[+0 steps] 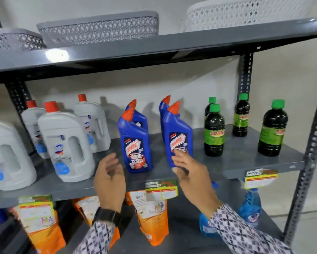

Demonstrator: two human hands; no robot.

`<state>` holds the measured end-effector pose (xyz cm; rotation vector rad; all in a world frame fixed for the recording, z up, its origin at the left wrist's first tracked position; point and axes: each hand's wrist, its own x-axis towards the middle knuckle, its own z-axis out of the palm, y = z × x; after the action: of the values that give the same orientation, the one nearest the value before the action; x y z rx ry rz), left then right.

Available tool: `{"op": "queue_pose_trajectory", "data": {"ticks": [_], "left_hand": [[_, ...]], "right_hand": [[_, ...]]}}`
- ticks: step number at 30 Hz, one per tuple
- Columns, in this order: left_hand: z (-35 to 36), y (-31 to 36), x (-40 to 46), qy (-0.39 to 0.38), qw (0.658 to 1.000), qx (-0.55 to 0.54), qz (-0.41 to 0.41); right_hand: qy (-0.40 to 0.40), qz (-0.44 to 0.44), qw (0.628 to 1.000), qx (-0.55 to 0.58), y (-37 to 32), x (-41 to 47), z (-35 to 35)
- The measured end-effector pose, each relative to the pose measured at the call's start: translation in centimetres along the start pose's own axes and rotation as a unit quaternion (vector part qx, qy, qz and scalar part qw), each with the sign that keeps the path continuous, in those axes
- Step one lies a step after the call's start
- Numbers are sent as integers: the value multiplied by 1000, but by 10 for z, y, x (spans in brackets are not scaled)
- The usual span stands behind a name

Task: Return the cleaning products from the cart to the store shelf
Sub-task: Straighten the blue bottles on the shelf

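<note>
On the middle shelf (245,162), two blue toilet-cleaner bottles with red caps stand in front, each with another behind it. My right hand (190,173) has its fingers and thumb around the lower part of the right front blue bottle (177,132), which leans slightly on the shelf. The left front blue bottle (135,142) stands upright by itself. Just left of its base hovers my left hand (109,180), fingers spread, holding nothing and touching nothing. The cart is out of view.
White jugs with red caps (66,142) fill the shelf's left part. Dark bottles with green caps (214,132) stand on the right. Orange refill pouches (152,217) and blue spray bottles (250,208) sit on the shelf below. Perforated baskets (99,28) rest on top. A steel upright (307,162) bounds the right.
</note>
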<state>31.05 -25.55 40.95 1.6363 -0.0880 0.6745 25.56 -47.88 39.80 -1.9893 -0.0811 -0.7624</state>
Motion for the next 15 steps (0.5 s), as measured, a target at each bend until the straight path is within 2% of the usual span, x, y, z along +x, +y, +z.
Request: {"op": "queue_pose_trajectory", "data": {"ticks": [1,2,4,6,9,11,13,15], "left_hand": [[10,7,-13,2,1000,-12,8],[25,15,-27,-32,999,-18,16],[68,33,-52,-157,987,-28,14],[113,52,-73,-262,964,-33,19],[183,72,-88,-345,937,-30,38],[223,79,-88,-360,932,-29,34],[252,83,-81,-321,946,-31,3],[267,84,-72,-278,960,-33,-25]], "right_hand": [[40,-3,999,15,8,0,-20],[81,-1,997,17,17,3,-41],[146,12,989,-5,37,15,-84],[156,35,986,-36,59,32,-119],[67,93,991,-64,88,61,-150],[-21,110,992,-54,103,82,-157],[-98,117,988,-9,111,99,-158],[-128,116,985,25,117,110,-155]]}}
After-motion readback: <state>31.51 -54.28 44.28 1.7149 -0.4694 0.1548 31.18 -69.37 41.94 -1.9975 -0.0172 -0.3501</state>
